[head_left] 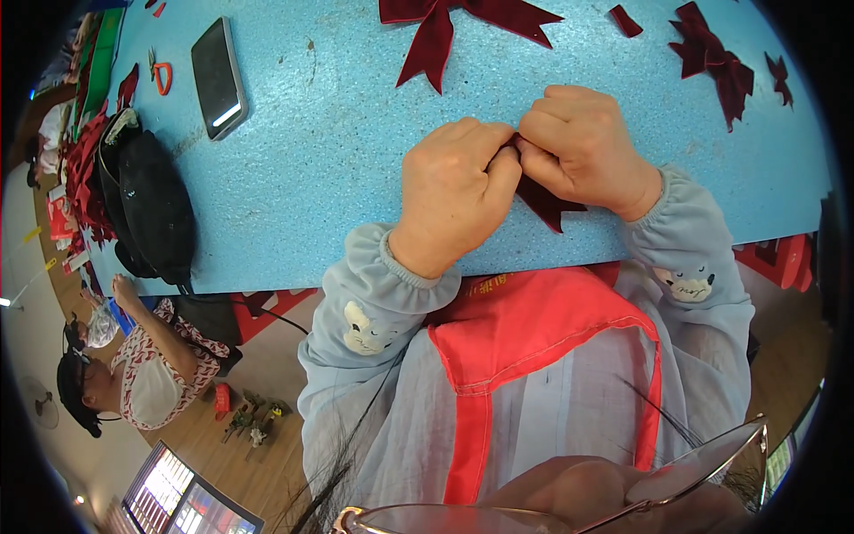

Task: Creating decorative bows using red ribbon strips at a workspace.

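The left hand [458, 182] is curled up tight, with its thumb and pointing finger pinching a dark red ribbon [550, 203]. The right hand [587, 147] is curled too and pinches the same ribbon from the other side. The ribbon is between the two hands, above the near part of the table, and one notched tail hangs out below the right hand. The fingers hide its middle, so I can't tell if there is a knot or a fold there. If one pinch slips, I think the ribbon could pop loose or twist crooked. If the hands pull too hard, the soft cloth might get creased or stretched. The table [311, 178] is blue and speckled, with some dark marks. Past the hands lies a big red bow [436, 31]; to the right are a medium bow [716, 64], a tiny bow [779, 78] and a small red scrap [625, 21]. On the left are a phone [218, 80], orange-handled scissors [162, 77] and a black bag [151, 200], with a heap of red ribbons [84, 169] beside it. Farther left, another person [160, 378] in a black cap sits by the table, above a brown floor [276, 454].
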The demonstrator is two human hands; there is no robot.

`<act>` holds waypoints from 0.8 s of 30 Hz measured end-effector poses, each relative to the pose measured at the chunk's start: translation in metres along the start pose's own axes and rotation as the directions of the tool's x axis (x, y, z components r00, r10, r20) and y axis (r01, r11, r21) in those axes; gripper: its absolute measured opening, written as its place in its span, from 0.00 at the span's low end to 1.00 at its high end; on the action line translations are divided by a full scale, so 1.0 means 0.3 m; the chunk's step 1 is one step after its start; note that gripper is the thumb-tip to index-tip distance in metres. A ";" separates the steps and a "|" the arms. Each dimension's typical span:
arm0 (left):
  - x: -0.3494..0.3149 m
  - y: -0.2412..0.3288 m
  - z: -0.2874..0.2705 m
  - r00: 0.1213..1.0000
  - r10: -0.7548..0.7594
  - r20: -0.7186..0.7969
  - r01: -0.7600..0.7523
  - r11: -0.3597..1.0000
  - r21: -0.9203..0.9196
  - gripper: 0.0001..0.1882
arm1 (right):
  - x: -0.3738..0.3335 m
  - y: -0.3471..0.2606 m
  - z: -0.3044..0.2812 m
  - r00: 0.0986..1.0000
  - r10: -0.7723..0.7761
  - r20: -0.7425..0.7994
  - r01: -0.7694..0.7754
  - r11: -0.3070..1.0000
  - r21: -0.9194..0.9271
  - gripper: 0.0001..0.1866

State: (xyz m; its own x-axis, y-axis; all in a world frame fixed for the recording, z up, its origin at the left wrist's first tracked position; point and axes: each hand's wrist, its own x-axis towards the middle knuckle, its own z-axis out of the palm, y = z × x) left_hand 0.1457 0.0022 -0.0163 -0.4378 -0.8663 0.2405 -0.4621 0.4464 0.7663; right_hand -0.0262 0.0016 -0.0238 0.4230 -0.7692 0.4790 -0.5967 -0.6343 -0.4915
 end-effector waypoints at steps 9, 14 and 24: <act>-0.007 -0.010 0.011 0.997 0.010 -0.080 -0.011 1.000 -0.012 0.04 | 0.003 -0.003 0.013 0.995 0.086 -0.058 -0.084 0.996 0.042 0.07; -0.011 -0.003 0.007 0.997 0.008 -0.071 -0.007 1.000 0.012 0.04 | -0.001 0.008 0.012 0.992 0.118 -0.036 -0.114 0.990 0.083 0.07; -0.017 0.001 -0.041 0.968 0.109 -0.227 -0.091 0.992 0.089 0.09 | 0.007 0.049 -0.012 0.989 0.073 0.128 -0.080 0.996 0.049 0.09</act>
State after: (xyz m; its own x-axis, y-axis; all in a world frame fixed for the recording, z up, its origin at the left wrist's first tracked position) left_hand 0.1572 0.0040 -0.0099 -0.2997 -0.8404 0.4516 -0.4866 0.5418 0.6853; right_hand -0.0364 -0.0090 -0.0273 0.4617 -0.8172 0.3448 -0.5942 -0.5736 -0.5638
